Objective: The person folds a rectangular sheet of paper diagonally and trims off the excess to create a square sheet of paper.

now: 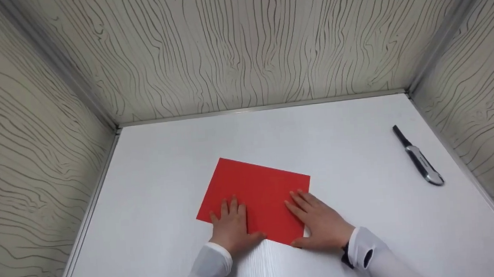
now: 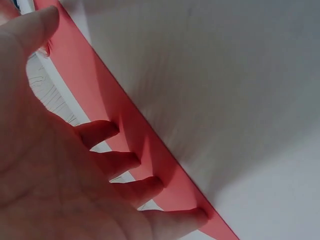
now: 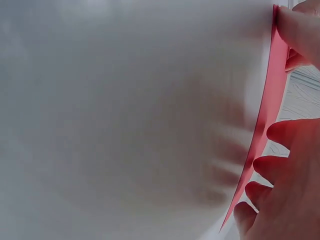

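A red sheet of paper (image 1: 259,189) lies flat and slightly turned on the white table. My left hand (image 1: 232,228) rests on its near left part with fingers spread, the thumb at the near edge. On the right side, my right hand (image 1: 320,220) touches the paper with extended fingertips, its thumb at the near right corner. In the left wrist view the fingertips of the left hand (image 2: 75,165) press along a strip of the red paper (image 2: 75,65). The right wrist view shows the right hand (image 3: 287,185) at the paper's edge (image 3: 270,95), fingers slightly bent.
A utility knife (image 1: 420,159) with a grey and black handle lies at the right of the white table (image 1: 157,162). Wood-grain panels (image 1: 245,47) wall in the back and both sides, joined by grey metal strips.
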### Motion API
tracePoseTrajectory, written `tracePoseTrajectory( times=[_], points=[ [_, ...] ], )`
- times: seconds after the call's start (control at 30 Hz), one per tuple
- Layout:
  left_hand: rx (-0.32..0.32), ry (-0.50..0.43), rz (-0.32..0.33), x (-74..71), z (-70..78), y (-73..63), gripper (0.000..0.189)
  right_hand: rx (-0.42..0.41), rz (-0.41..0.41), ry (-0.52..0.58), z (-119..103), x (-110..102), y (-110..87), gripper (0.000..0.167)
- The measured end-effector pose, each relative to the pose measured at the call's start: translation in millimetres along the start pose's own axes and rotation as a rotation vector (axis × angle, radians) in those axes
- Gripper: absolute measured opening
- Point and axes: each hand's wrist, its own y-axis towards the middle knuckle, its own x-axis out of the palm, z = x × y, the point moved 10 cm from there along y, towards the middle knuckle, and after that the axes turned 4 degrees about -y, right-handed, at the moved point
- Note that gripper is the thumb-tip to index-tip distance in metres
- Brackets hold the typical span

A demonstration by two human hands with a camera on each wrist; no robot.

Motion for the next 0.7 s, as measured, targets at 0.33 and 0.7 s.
tracePoseTrajectory(
  times=[0.33, 0.7],
  points=[
    [0.098, 0.004, -0.034, 6.8, 5.8, 10.3, 0.107, -0.009, -0.005, 0.004, -5.7, 9.4, 4.0, 0.109],
    [0.147, 0.013, -0.094, 12.0, 15.9, 7.5, 0.114, 0.058, 0.039, 0.015, 11.2, -2.5, 1.8, 0.106]
  ],
)
